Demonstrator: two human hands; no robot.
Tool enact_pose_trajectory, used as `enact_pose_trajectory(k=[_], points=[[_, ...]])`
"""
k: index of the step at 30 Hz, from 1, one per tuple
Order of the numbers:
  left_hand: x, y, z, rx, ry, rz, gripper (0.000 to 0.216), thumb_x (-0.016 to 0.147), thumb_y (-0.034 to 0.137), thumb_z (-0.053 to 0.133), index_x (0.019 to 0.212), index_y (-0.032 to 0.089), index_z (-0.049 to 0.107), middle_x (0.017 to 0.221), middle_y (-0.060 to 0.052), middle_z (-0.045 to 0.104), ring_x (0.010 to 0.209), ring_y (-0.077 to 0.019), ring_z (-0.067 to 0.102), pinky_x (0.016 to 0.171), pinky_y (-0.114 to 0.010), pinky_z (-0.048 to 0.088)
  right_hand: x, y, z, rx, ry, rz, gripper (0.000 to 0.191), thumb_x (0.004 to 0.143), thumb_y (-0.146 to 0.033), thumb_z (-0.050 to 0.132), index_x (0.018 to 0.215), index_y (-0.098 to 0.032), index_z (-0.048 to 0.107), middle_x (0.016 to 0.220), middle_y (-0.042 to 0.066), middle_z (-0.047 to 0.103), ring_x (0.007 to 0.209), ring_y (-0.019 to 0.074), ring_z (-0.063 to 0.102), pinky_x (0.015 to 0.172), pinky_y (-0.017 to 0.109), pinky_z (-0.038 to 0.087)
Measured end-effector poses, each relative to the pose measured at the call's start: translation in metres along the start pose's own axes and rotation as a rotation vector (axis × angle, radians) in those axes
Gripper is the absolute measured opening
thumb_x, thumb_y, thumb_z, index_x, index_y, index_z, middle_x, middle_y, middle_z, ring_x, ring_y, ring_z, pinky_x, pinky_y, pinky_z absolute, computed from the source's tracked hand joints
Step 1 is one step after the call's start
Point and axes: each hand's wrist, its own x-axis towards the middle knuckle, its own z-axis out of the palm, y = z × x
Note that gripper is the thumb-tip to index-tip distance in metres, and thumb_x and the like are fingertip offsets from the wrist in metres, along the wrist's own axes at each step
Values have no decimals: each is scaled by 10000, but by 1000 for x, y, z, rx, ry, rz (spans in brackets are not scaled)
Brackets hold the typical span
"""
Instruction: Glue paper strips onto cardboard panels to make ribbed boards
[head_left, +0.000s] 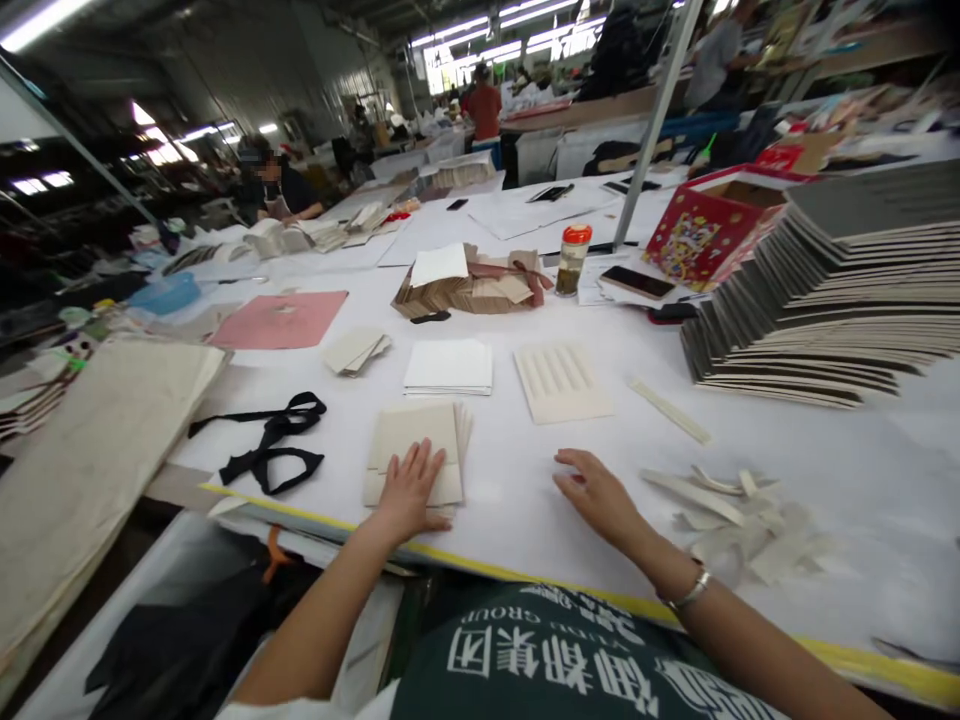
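My left hand (409, 490) lies flat with fingers spread on a small stack of cream card sheets (415, 436) near the front edge of the white table (525, 520). My right hand (596, 492) rests open on the bare table to the right of that stack, fingers loosely curved, holding nothing; a bracelet sits on its wrist. A pile of peeled paper strips (739, 520) lies just right of that hand. Beyond the hands sit a white sheet stack (448, 366), a ribbed cream card (561, 382) and a single cream strip (670, 410).
Black ribbon (271, 440) lies at the left, beside a large cream board pile (90, 460). A tall fanned stack of grey boards (840, 290) fills the right. Farther back are a brown card pile (472, 285), a red-capped jar (572, 260), a phone (637, 283), a red box (709, 225) and a pink sheet (281, 320). Other people work at the back.
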Motion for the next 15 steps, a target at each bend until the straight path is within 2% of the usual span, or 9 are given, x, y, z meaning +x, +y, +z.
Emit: enact_pose_trajectory(k=[2,4,6,9,12,14,15], points=[[-13,-5,18,52,79,20,774,662,454,634,1318,196,314,1406,-140,237,1287,-313,207,1005,-533,186,-6,-9,20,47,-80,-9,277,766,-311,477,1004,-187,548,1084,81,538,941,174,541,796,326,477],[-14,-7,26,49,202,47,513,792,391,505,1261,207,408,1354,-116,357,1259,-287,289,989,-514,247,-3,-17,31,88,-125,26,259,759,-303,490,973,-179,565,1007,73,575,878,162,562,796,325,469],[-6,-7,24,-8,350,82,367,858,325,399,1195,203,481,1262,-96,484,1204,-257,390,962,-483,319,2,-21,32,129,-110,82,250,762,-310,488,951,-172,577,932,62,601,832,155,575,786,324,466],[12,1,7,-112,624,147,325,873,251,364,1150,172,514,1144,-89,583,1110,-206,497,943,-402,381,5,-18,20,182,5,140,261,780,-333,467,953,-174,581,890,47,614,795,148,584,750,315,474],[27,27,-11,-108,848,225,287,839,214,433,1094,153,549,1074,-102,620,1048,-204,543,948,-392,379,-7,-10,-2,181,154,160,260,789,-350,459,953,-185,576,893,39,611,782,145,584,709,304,487],[28,57,-15,-79,913,312,270,818,195,473,1067,141,561,1052,-112,628,1022,-208,557,938,-385,387,-21,-5,-18,136,252,156,264,799,-354,451,965,-185,567,930,50,599,800,149,582,683,296,496],[26,74,-14,-75,907,376,269,813,185,483,1065,134,558,1050,-115,627,1014,-204,560,929,-368,397,-28,-3,-25,100,300,145,269,809,-353,440,979,-183,560,953,60,590,816,153,579,669,292,500]])
